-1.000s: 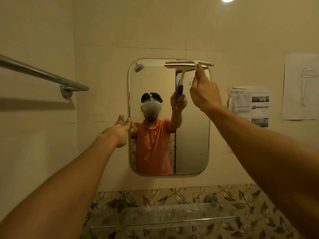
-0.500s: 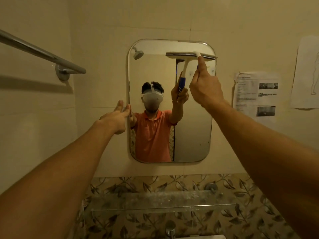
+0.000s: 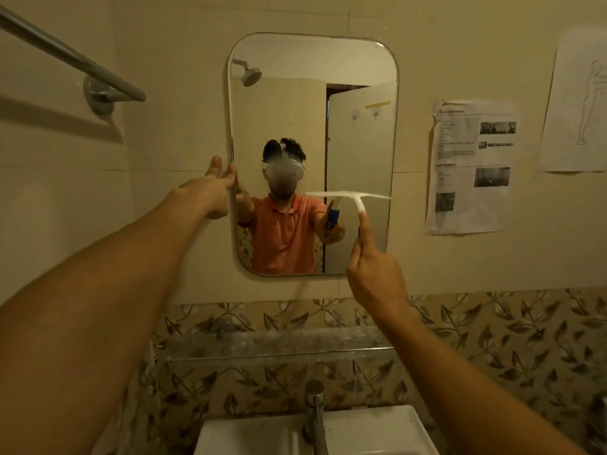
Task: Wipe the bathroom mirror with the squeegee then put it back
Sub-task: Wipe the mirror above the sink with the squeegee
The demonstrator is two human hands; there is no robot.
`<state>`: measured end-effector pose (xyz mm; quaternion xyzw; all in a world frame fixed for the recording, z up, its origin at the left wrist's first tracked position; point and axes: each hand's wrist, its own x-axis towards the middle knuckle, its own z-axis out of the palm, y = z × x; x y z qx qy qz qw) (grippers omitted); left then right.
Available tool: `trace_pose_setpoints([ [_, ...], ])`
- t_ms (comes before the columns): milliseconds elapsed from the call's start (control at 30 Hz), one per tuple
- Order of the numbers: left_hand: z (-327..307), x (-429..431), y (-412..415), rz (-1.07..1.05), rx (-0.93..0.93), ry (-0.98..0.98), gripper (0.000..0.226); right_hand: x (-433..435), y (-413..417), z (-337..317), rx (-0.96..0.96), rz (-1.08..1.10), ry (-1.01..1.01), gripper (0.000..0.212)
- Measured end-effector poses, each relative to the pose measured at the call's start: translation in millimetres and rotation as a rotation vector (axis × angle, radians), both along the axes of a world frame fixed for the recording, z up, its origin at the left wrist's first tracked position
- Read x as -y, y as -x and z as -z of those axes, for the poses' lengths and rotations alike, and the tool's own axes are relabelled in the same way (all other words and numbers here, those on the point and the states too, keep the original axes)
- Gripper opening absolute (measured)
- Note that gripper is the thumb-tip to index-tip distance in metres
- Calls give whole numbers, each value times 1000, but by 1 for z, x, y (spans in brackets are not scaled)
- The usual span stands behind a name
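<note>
The right hand (image 3: 372, 274) is closed around the handle of the white squeegee (image 3: 353, 198), forefinger stretched up along its stem. The blade lies level across the right half of the mirror (image 3: 295, 103), a little below the middle of the glass, and looks blurred. Whether the blade's edge is pressed on the glass or just off it I cannot tell.

The left hand (image 3: 210, 188) reaches to the mirror's left edge with fingers spread and loose, gripping nothing; the fingertips lie at the rim, about halfway up.

The mirror is a tall rounded rectangle fixed to the pale tiled wall. In its reflection stands a person in an orange polo shirt, with a shower head behind at the upper left and an open door to the right.

Under the mirror runs a band of leaf-patterned tiles, and a clear glass shelf (image 3: 279, 348) juts out in front of it. Lower still a chrome tap (image 3: 315, 412) rises over a white basin (image 3: 249, 435). A towel rail (image 3: 75, 59) crosses the left wall. Two printed sheets (image 3: 473, 165) hang on the wall right of the mirror.
</note>
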<state>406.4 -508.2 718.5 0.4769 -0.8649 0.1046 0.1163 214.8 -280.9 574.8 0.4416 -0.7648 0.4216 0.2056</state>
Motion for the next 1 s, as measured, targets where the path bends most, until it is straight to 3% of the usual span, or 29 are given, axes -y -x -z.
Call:
trace_pose_setpoints([
  [300,2,9,1,7,-8,-8,104,-9,-15,86,49,0,-55,68],
  [533,1,11,3,4,-15,-23,106,-28,-10,104,124,-15,-162,66],
  [633,0,12,4,15,-19,-47,107,-34,-3,61,129,-50,-48,63],
  [800,-2,8,2,20,-25,-75,107,-26,24,-88,28,-30,212,53],
  [1000,-4,6,0,20,-25,-81,108,-9,44,-226,-58,1,274,51],
])
